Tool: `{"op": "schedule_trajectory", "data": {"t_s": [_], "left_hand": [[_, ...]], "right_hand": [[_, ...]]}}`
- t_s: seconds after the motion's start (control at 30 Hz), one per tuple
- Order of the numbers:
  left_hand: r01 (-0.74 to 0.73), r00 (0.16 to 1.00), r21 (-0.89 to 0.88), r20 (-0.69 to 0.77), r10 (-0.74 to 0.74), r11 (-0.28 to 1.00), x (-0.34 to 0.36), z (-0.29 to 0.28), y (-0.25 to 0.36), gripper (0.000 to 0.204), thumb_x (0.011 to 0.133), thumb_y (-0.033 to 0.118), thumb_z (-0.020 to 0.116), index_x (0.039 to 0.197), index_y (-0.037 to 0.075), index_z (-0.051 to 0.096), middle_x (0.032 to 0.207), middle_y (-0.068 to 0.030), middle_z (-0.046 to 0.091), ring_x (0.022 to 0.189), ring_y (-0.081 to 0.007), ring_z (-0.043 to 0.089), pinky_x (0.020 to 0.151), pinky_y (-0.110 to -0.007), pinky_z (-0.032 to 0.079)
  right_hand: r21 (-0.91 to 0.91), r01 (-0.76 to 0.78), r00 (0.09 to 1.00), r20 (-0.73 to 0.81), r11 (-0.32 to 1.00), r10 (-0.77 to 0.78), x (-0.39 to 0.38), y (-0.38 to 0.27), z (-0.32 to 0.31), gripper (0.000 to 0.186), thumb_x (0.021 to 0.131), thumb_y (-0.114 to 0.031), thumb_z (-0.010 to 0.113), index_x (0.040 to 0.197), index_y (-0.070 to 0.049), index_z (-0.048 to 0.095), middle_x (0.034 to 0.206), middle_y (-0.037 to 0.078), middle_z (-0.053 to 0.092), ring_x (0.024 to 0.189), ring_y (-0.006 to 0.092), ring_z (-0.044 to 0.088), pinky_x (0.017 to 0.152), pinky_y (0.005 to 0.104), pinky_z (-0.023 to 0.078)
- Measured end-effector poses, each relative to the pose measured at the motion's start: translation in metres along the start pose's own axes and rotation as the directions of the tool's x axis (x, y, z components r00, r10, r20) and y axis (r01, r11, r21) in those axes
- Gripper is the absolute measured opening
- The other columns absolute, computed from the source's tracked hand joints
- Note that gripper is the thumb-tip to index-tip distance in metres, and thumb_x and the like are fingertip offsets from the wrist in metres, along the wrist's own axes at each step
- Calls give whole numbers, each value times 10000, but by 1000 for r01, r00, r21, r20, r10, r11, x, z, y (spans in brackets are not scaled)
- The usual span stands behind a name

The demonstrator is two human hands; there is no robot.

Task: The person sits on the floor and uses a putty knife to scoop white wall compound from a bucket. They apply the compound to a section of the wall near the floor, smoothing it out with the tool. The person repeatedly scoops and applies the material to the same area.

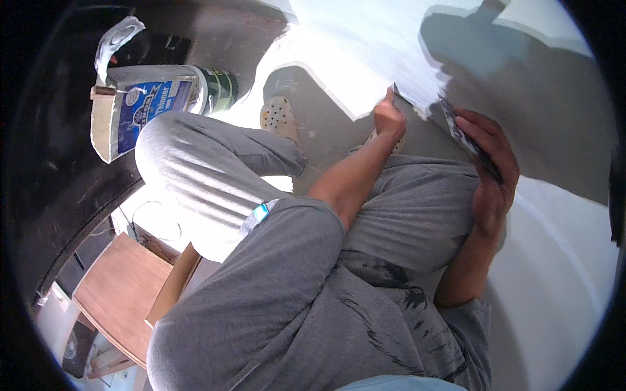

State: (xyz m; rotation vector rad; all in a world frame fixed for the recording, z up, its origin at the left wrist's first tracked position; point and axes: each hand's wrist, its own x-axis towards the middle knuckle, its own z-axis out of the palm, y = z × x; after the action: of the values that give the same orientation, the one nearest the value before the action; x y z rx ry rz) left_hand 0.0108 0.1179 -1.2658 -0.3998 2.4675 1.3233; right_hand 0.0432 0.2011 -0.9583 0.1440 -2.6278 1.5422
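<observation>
My left hand (388, 119) is closed on a small metal blade (394, 89), mostly hidden by the fingers, at the lower edge of a white-coated wall (476, 39). My right hand (489, 159) grips a wide, flat metal scraper (463, 130), its far edge close to the wall, to the right of my left hand. Pale patches show on the wall around both blades. My bent legs (195, 156) in grey trousers frame my left arm, and pale perforated clogs (277, 116) show on the grey floor (300, 104).
At the upper left stand a cut container (147, 101) with a blue label and a green-and-white bucket (218, 88). A crumpled white piece (117, 36) sticks up above them. At the lower left are a wooden panel (120, 287), loose cables (156, 221) and a dark curved surface (52, 195).
</observation>
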Motion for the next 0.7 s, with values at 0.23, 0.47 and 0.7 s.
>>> {"op": "schedule_trajectory", "data": {"t_s": [0.23,0.47,0.7], "left_hand": [[193,894,65,-422,-149,979,68,-126,-30,642,823,35,609,1449,56,469,886,-241,702,877,-388,691,809,-485,529],[111,937,162,-346,-49,981,99,-169,5,627,818,89,620,1432,68,493,940,-225,716,925,-363,702,858,-447,544],[20,985,113,-174,0,993,47,-110,18,620,844,87,572,1446,2,451,839,-264,695,805,-395,703,789,-478,561]], "right_hand": [[-26,-95,995,-2,995,95,-6,-9,7,418,777,-30,513,1140,-28,719,1214,144,669,1193,277,601,1052,377,432],[-1,-42,998,42,999,42,-4,-3,6,393,848,-7,493,1185,-5,695,1254,173,648,1238,294,572,1115,402,381],[22,-57,997,55,998,56,-1,-1,7,386,865,-6,496,1199,-14,691,1263,167,647,1252,284,560,1120,396,366]]}}
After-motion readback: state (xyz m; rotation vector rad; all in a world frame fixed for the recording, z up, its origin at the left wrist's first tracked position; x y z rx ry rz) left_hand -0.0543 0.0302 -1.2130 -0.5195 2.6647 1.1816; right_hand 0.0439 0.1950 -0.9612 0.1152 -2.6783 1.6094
